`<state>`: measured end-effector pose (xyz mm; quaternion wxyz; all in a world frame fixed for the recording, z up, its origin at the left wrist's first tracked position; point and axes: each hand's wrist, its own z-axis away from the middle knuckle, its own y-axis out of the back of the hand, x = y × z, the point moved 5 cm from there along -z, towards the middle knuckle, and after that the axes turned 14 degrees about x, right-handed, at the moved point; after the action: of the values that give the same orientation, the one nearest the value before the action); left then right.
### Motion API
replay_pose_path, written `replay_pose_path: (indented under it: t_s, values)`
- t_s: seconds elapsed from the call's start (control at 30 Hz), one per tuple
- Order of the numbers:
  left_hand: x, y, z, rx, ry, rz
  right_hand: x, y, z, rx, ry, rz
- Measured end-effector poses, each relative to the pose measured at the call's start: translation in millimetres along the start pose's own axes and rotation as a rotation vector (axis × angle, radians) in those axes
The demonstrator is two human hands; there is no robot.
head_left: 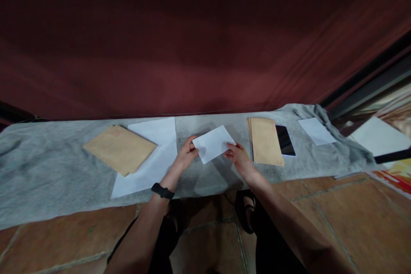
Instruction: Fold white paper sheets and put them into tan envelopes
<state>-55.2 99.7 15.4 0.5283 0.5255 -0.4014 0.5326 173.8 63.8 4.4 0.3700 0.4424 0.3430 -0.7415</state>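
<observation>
Between my two hands I hold a white sheet of paper [213, 143], small and tilted, above the grey cloth [205, 184]. My left hand [187, 154] pinches its left edge, and a black band circles that wrist. At the opposite edge, my right hand [238, 157] grips the lower right corner with thumb and fingers. To the left, a stack of brown envelopes [120, 147] lies partly over larger white sheets [160, 154]. Nearer my right hand is another pile of brown envelopes [266, 141], its top one marked with faint red print.
A dark-screened phone or tablet [285, 140] lies partly under the right envelopes. Farther right, a white sheet [316, 131] rests on the cloth. A dark red upright surface [205, 72] rises behind. Below are floor tiles [353, 214] and my feet.
</observation>
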Motion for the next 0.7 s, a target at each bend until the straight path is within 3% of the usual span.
replay_pose_path:
  t_s: [0.13,0.3,0.53,0.7]
  values:
    - [2,9.3,-9,0.078,-0.17,-0.338,0,6,-9,-0.03,0.067,0.17]
    - [10,-2.5,6,0.124,-0.332,-0.808,-4,6,-9,-0.055,0.385,0.761]
    - [14,-10.2,15,0.138,-0.439,-0.981,-12,8,-1,-0.072,0.537,1.42]
    - [17,-24.1,31,0.192,-0.588,-1.068,-22,9,6,0.039,0.596,1.538]
